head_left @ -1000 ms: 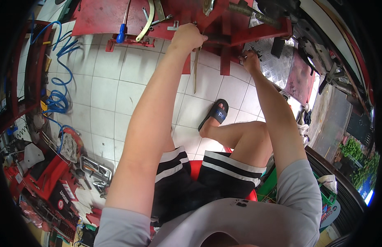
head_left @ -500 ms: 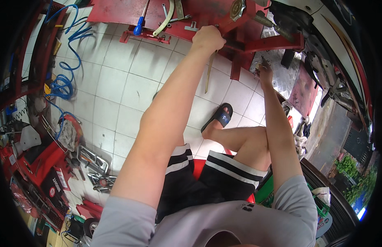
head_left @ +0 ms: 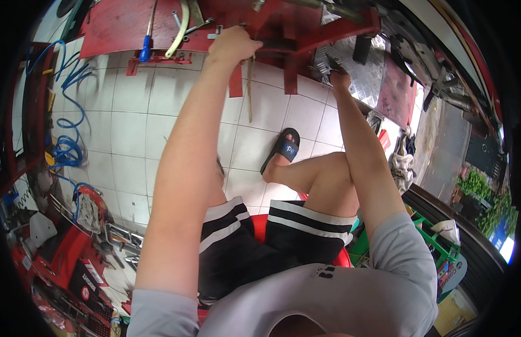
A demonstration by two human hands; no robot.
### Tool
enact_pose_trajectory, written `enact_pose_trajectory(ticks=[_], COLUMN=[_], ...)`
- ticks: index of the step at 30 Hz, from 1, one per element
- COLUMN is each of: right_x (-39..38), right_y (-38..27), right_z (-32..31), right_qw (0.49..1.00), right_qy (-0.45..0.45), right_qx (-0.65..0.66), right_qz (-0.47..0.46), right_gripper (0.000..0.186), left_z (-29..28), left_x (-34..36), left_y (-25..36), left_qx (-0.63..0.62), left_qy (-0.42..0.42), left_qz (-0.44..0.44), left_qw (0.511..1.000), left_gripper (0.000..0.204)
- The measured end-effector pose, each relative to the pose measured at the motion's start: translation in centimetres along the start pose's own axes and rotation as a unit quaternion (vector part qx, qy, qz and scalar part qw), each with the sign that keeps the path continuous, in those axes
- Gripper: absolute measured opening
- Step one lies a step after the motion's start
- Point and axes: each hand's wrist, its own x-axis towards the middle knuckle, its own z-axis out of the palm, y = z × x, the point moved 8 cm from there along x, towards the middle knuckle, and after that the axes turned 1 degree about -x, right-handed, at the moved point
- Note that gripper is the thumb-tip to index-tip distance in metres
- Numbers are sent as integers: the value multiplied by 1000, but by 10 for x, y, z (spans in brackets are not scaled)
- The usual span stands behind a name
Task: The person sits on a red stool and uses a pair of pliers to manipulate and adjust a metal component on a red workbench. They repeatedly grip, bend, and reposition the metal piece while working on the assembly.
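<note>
Overhead, left hand (head_left: 233, 46) clamped on red frame edge (head_left: 283, 48); right hand (head_left: 339, 78) under checkered plate (head_left: 364, 70), grip unclear. Brace firmly, keep wrists straight, sandalled foot (head_left: 281, 150) planted.

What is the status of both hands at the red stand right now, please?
Left hand closed over the red stand's edge. Right hand up at the metal part, grip unclear. Thin rod hangs below the left hand.

Black box (head_left: 85, 286) lower left (red-white label), cardboard box (head_left: 454, 312) lower right
</note>
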Motion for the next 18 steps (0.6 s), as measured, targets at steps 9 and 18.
enact_pose_trajectory(ticks=[9, 18], right_x=[-13, -10], right_y=[80, 57], right_z=[47, 24], right_qw=[941, 975], right_qy=[-18, -13], right_qx=[193, 115], right_qz=[277, 189], right_gripper=[18, 20], left_z=[-5, -2], left_x=[0, -1], left_y=[-16, -4], left_qx=[-33, -8], left_qy=[-17, -23], left_qz=[-30, -33], left_qw=[999, 999], left_gripper=[41, 41])
